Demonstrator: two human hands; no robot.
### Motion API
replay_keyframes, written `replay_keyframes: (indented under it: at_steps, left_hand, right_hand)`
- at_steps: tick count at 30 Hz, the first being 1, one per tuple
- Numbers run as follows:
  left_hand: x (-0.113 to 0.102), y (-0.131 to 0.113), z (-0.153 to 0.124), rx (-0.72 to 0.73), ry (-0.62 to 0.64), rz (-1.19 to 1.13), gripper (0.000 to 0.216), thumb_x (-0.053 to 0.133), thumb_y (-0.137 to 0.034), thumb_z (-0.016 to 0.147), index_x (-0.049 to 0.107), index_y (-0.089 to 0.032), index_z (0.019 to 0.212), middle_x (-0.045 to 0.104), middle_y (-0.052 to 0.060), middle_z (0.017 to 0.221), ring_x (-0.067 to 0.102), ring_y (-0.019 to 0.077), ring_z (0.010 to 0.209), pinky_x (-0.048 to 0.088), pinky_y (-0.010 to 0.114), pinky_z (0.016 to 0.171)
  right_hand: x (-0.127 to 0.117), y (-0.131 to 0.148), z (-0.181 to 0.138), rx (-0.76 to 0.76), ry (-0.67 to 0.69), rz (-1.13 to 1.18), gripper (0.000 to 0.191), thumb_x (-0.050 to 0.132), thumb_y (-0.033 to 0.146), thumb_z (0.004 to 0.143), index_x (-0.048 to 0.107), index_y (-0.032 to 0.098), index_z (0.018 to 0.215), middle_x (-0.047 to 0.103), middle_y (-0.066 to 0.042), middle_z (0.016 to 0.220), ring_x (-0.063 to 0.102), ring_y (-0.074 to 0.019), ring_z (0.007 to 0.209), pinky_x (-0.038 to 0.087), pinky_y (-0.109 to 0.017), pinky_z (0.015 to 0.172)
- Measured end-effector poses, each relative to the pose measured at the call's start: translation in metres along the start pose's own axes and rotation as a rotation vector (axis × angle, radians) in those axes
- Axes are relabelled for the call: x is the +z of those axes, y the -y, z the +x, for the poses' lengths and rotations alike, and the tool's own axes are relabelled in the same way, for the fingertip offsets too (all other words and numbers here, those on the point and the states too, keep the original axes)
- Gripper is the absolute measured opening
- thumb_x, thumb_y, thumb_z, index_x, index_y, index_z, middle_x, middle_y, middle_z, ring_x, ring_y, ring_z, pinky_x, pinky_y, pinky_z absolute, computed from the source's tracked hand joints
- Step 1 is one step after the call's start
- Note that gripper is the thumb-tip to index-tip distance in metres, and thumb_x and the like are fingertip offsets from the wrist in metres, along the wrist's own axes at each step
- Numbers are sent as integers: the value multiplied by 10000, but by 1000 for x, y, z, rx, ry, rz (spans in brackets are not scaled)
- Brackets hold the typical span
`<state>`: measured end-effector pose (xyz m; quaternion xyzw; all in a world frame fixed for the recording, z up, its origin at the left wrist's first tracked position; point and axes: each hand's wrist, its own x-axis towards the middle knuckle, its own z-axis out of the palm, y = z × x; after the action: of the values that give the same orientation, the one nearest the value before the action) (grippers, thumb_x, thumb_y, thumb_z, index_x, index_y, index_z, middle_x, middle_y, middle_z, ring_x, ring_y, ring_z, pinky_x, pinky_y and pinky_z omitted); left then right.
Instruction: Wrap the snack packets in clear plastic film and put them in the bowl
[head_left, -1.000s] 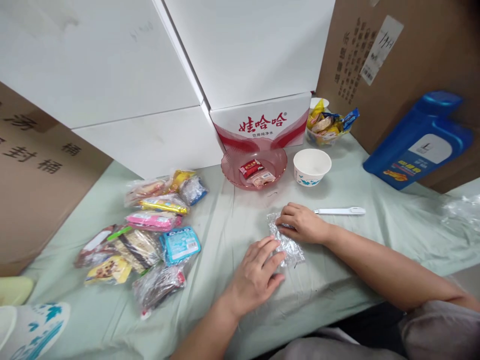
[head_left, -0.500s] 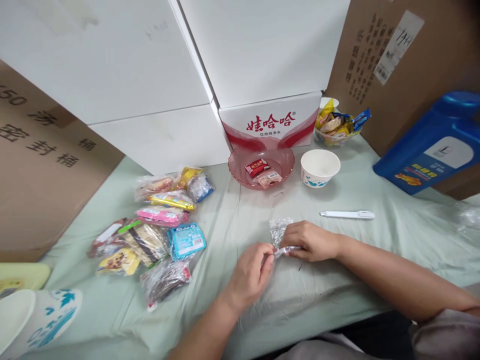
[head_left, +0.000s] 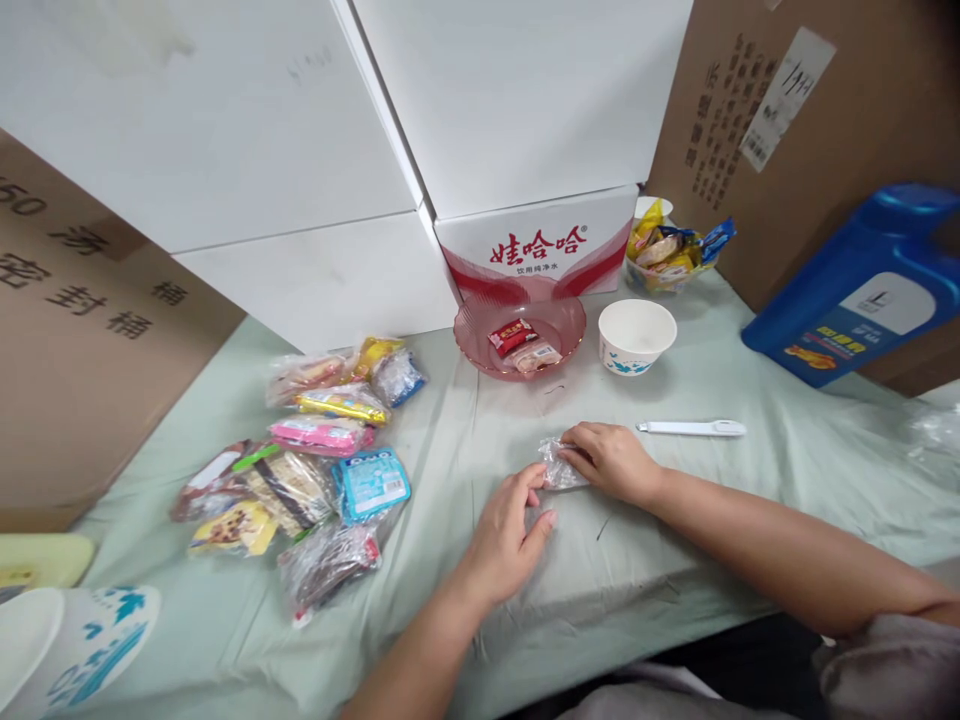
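My right hand rests on the pale green tablecloth with its fingers pressed down on a small folded clear plastic wrapper. My left hand sits just left of it, fingers curled and pinched together at the wrapper's near edge. A white pen-like tool lies just beyond my right hand. Behind it stand a pink glass bowl holding two wrapped snacks and an empty white paper bowl.
Several packaged snacks lie spread at the left. A bowl of wrapped candies sits at the back right by a blue jug. White boxes and brown cartons wall the back. Paper bowls stand at the lower left.
The wrapper lay flat under both hands, was then lifted and folded between them, and now sits as a smaller bundle under my right fingers. My left hand has drawn back slightly.
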<state>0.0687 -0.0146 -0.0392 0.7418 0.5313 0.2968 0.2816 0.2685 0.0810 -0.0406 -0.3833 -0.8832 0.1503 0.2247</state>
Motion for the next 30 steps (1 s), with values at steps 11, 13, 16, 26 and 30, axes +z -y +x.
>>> replay_keyframes:
  at_steps: [11,13,16,26,30]
  left_hand:
    - [2,-1,2,106,41,180,409,464,-181,915,488,-216,1322,559,103,1253,552,238,1150,497,425,977]
    - [2,0,4,105,47,192,427,454,-176,919,471,-215,1344,560,106,1252,561,235,1132,506,421,963]
    - [4,-2,6,101,64,254,457,474,-177,905,460,-197,1361,563,117,1226,567,254,1107,515,438,937]
    - [2,2,9,100,-262,141,221,452,-116,877,600,-180,1028,581,69,990,612,167,860,540,294,753]
    - [-8,10,11,80,-403,62,157,458,-122,870,589,-175,939,575,43,922,582,119,712,518,239,644]
  right_hand:
    - [1,-2,5,-51,-84,-150,151,513,225,941,625,139,992,634,-96,884,516,-229,849,441,-348,794]
    - [1,-3,6,-47,-69,-170,168,487,224,953,638,150,944,627,-91,854,511,-224,827,441,-351,785]
    - [-2,-2,6,-23,-73,-217,212,475,238,957,661,149,906,630,-103,854,519,-234,831,443,-376,787]
    - [6,5,-6,-299,299,-126,934,429,722,856,317,39,1485,283,-214,1549,163,-334,1460,149,-524,1166]
    - [10,6,-4,-238,341,-108,818,460,606,905,288,78,1505,225,-180,1572,132,-299,1473,125,-512,1184]
